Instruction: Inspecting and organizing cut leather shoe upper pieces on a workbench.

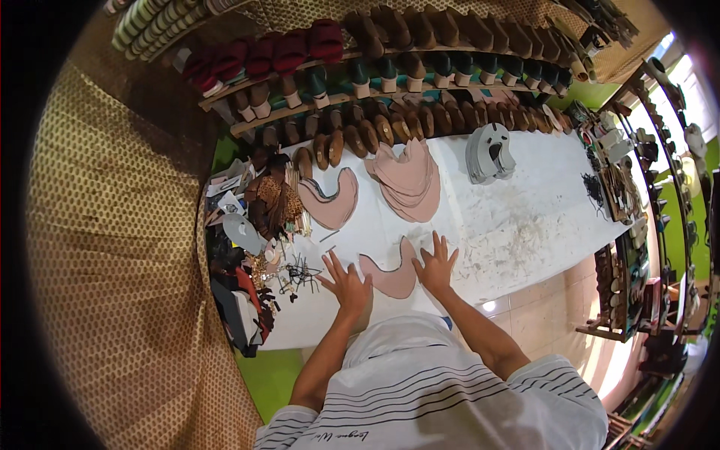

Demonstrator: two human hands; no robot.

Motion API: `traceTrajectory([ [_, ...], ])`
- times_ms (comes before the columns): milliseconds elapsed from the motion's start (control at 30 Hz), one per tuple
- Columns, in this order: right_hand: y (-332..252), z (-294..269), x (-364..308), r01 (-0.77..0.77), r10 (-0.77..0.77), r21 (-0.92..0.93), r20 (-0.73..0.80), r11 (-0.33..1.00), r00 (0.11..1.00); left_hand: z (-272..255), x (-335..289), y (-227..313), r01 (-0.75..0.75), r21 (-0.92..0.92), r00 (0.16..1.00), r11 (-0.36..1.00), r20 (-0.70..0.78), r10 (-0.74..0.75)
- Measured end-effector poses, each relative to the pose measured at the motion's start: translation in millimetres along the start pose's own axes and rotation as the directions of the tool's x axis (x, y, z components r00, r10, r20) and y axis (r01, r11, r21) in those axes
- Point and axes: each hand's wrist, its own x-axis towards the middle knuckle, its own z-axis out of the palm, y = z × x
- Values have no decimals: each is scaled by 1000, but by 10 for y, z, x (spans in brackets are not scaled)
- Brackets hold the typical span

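On the white table, close to my body, lies a flat pink curved shoe-upper piece [393,280]. My left hand [349,284] is at its left end, fingers spread, palm down. Over at its right end my right hand [436,264] rests the same way, fingers apart. Neither hand grips anything. Farther back sit a pile of similar curved pink pieces [340,205] with a dark inner edge, and a larger stack of pink pieces [414,184]. A stack of grey cut pieces [489,157] stands to the right of them.
Thin dark strips [298,274] lie scattered left of my left hand, beside a heap of brown scraps [271,196]. Shelves of shoe lasts [420,75] and red slippers [289,51] line the back. A patterned curtain [112,247] hangs at left; shoe racks [619,277] stand at right.
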Motion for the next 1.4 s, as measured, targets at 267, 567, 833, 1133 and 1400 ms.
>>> traceTrajectory([
  [267, -160, 128, 9, -239, 235, 84, 57, 967, 970, 125, -43, 103, 48, -168, 999, 985, 5, -48],
  [567, -183, 81, 78, -282, 274, 80, 96, 956, 957, 197, 43, -82, 77, -181, 997, 981, -18, -81],
  [833, -254, -78, 227, -195, 186, 44, 161, 980, 969, -9, 176, -149, 84, -261, 996, 962, -5, -88],
  [1133, -1024, 88, 1185, 10, -4, 148, -42, 989, 999, -730, 1148, -643, 44, -202, 981, 978, -174, -80],
  [1400, -1627, 426, 1953, 60, -58, 44, -38, 997, 998, -988, 2095, -989, 8, -53, 973, 999, -229, -20],
])
